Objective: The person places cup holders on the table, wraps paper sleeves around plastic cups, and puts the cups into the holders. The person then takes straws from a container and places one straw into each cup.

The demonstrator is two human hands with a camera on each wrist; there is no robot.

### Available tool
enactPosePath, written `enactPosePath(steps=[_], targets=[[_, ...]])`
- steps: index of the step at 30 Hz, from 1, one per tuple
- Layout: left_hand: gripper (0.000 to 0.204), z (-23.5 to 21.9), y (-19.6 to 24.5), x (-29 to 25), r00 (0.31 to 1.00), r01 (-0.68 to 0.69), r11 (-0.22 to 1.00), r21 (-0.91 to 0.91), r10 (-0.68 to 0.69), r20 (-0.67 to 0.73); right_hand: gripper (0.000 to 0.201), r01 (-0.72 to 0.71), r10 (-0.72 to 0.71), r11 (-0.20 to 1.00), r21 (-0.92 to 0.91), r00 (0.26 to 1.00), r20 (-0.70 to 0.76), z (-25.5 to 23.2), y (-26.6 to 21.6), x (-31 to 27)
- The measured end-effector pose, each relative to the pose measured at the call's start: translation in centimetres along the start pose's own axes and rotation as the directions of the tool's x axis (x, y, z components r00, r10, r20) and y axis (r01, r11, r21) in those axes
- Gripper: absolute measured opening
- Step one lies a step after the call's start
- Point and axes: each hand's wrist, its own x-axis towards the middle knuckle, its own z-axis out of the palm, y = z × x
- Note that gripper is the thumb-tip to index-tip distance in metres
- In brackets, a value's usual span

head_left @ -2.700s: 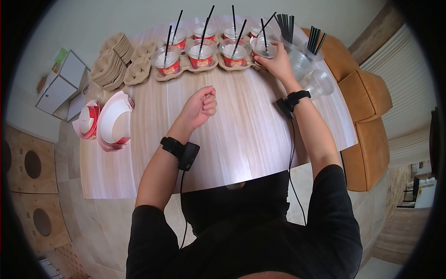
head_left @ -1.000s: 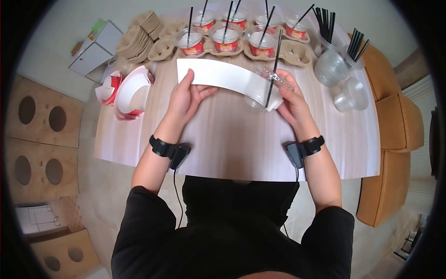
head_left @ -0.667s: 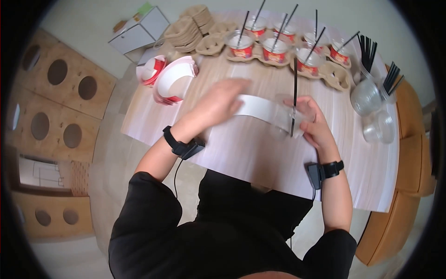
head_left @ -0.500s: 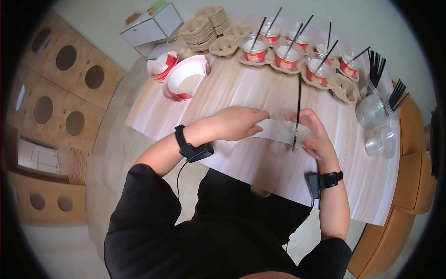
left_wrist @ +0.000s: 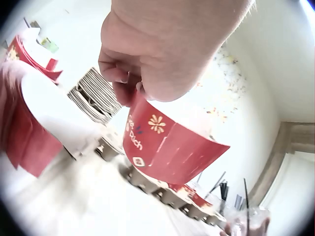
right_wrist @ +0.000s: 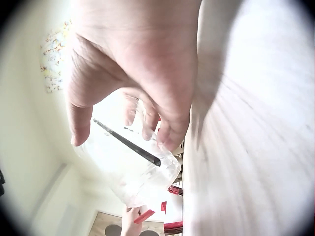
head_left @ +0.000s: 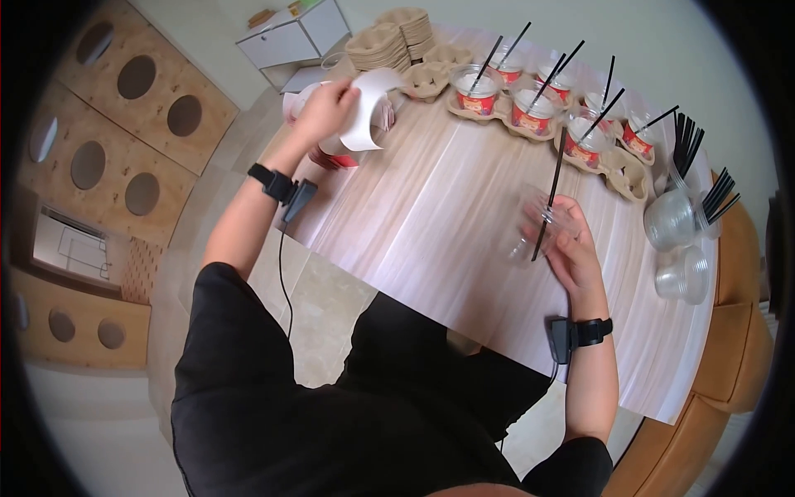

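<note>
My left hand [head_left: 327,112] pinches a curved paper cup sleeve [head_left: 368,112], white inside and printed red outside, by its end. In the left wrist view the red face of that sleeve [left_wrist: 172,142] shows beneath the fingertips. It hangs over the stack of sleeves [head_left: 335,157] at the table's left. Over the middle right of the table, my right hand [head_left: 571,248] grips a clear plastic cup [head_left: 530,224] without a sleeve, tilted. A black straw [head_left: 557,174] stands in the cup; the right wrist view shows the fingers and thumb round its clear wall [right_wrist: 133,172].
Cardboard carriers [head_left: 625,172] along the back hold several red-sleeved cups [head_left: 530,112] with straws; the nearest right pocket holds none. Stacked carriers [head_left: 377,50] stand back left. Stacked clear cups [head_left: 683,277] and bundled straws [head_left: 687,145] are at the right, beside a tan sofa [head_left: 737,356].
The right hand brought the cup from the carrier to the table's middle. The left hand carried the sleeve away from the cup, leftward to the sleeve stack. The head view turned left.
</note>
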Motion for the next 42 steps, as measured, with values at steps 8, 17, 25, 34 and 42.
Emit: enactPosePath(steps=[8, 17, 25, 34, 42], targets=[[0.023, -0.3, -6.5, 0.9, 0.966, 0.021, 0.954, 0.299, -0.097, 0.241, 0.062, -0.025, 0.025, 1.000, -0.010, 0.999, 0.020, 0.2, -0.2, 0.0], [0.021, 0.4, -5.5, 0.2, 0.985, 0.036, 0.812, 0.583, -0.127, 0.116, 0.058, -0.033, 0.034, 0.999, -0.034, 0.999, 0.026, 0.5, -0.5, 0.1], [0.061, 5.4, 10.2, -4.7, 0.726, 0.218, 0.753, -0.620, 0.299, 0.619, 0.051, -0.040, 0.040, 0.999, 0.012, 0.999, -0.030, -0.1, -0.5, 0.2], [0.073, 14.8, 19.6, -6.4, 0.639, 0.547, 0.366, -0.753, 0.397, 0.658, 0.045, 0.084, -0.093, 0.984, -0.158, 0.994, -0.051, -1.5, -0.8, -0.1], [0.069, 17.1, 17.0, -5.6, 0.420, 0.832, -0.008, -0.555, 0.663, 0.620, 0.037, -0.050, 0.034, 0.932, -0.358, 0.998, -0.053, -2.2, -2.4, -0.7]])
